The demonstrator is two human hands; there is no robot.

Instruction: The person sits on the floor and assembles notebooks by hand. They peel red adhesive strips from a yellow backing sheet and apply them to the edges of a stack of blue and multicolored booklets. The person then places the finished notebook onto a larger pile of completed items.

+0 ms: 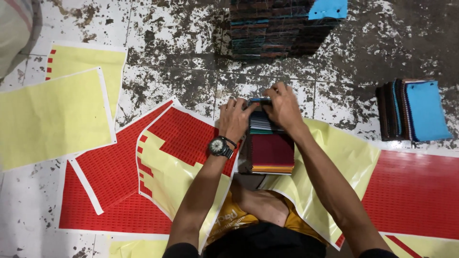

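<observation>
My left hand (pixel 234 119), with a dark wristwatch (pixel 219 146) on its wrist, and my right hand (pixel 283 106) both press on the far end of a stack of fabric swatches (pixel 270 152) on the floor. The top swatch is maroon, and thin coloured edges show beneath it. Between my fingertips sits a small dark and blue piece (pixel 258 101) at the stack's far end. The fingers of both hands curl around that end of the stack.
Red sticker sheets (pixel 114 167) and yellow backing sheets (pixel 52 114) lie around on the worn tiled floor. A tall pile of swatches (pixel 272 28) stands ahead, a smaller blue-topped pile (pixel 415 111) at the right. My knee in yellow cloth (pixel 258 210) is below.
</observation>
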